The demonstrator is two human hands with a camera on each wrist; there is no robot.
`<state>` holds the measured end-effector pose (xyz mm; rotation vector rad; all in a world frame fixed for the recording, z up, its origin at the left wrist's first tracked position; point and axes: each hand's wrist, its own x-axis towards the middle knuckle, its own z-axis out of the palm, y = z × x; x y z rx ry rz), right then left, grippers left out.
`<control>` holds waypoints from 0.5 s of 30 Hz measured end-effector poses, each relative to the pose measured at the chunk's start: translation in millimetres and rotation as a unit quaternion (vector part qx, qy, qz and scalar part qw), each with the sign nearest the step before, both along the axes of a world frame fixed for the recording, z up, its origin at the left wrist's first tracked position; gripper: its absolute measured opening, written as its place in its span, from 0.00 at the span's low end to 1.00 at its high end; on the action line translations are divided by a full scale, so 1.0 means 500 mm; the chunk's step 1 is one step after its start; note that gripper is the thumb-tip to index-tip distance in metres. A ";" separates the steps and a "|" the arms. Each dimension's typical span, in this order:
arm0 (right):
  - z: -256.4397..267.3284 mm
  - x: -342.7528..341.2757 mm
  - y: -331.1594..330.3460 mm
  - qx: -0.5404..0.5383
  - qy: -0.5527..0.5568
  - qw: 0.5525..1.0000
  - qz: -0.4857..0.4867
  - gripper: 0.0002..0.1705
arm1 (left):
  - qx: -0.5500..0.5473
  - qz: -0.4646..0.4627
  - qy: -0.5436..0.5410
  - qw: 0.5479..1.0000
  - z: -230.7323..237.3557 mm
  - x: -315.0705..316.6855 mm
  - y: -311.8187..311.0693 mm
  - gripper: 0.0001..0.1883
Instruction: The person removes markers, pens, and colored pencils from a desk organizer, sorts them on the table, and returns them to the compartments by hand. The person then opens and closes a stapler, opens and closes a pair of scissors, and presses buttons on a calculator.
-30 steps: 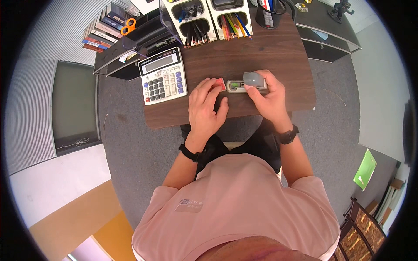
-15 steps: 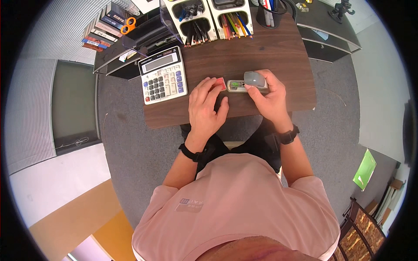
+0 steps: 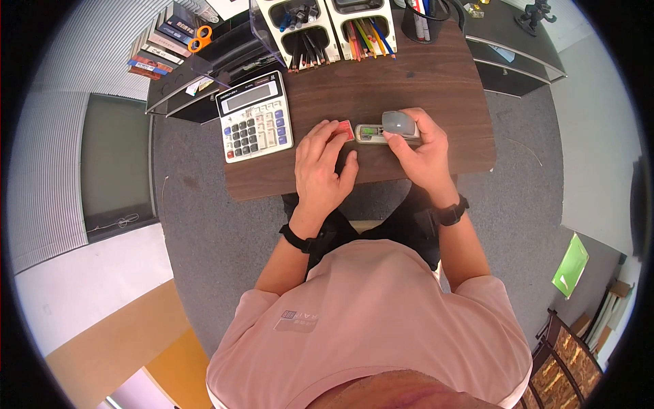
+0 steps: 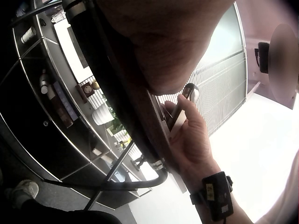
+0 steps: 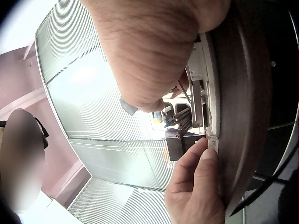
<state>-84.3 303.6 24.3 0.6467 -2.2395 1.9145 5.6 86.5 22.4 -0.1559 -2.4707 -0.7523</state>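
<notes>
A grey stapler (image 3: 368,134) lies on the brown table with its rounded top (image 3: 398,123) raised, baring a green strip in the tray. My right hand (image 3: 428,150) grips its rear end, thumb at the near side and fingers at the far side. To the left, my left hand (image 3: 319,167) rests on the table, its fingertips at a small red box (image 3: 346,130) and partly covering it. Its thumb stays apart from the box in the head view. Seen from the left wrist, the right hand (image 4: 196,140) is around the stapler; the right wrist view has the left hand (image 5: 196,186) by the box.
A large calculator (image 3: 255,123) lies left of the left hand. White organizers with pencils (image 3: 368,41) and a mesh pen cup (image 3: 424,27) stand at the back. The table's front edge (image 3: 272,191) runs just below the hands.
</notes>
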 end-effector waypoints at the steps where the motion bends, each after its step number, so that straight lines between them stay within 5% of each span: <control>1: 0.000 0.000 0.000 0.000 0.000 1.000 0.000 0.16 | 0.000 -0.001 -0.001 1.000 -0.001 0.000 0.000 0.19; 15: -0.001 0.000 0.000 0.004 -0.002 1.000 0.001 0.17 | 0.001 0.000 -0.002 1.000 -0.001 0.000 0.000 0.19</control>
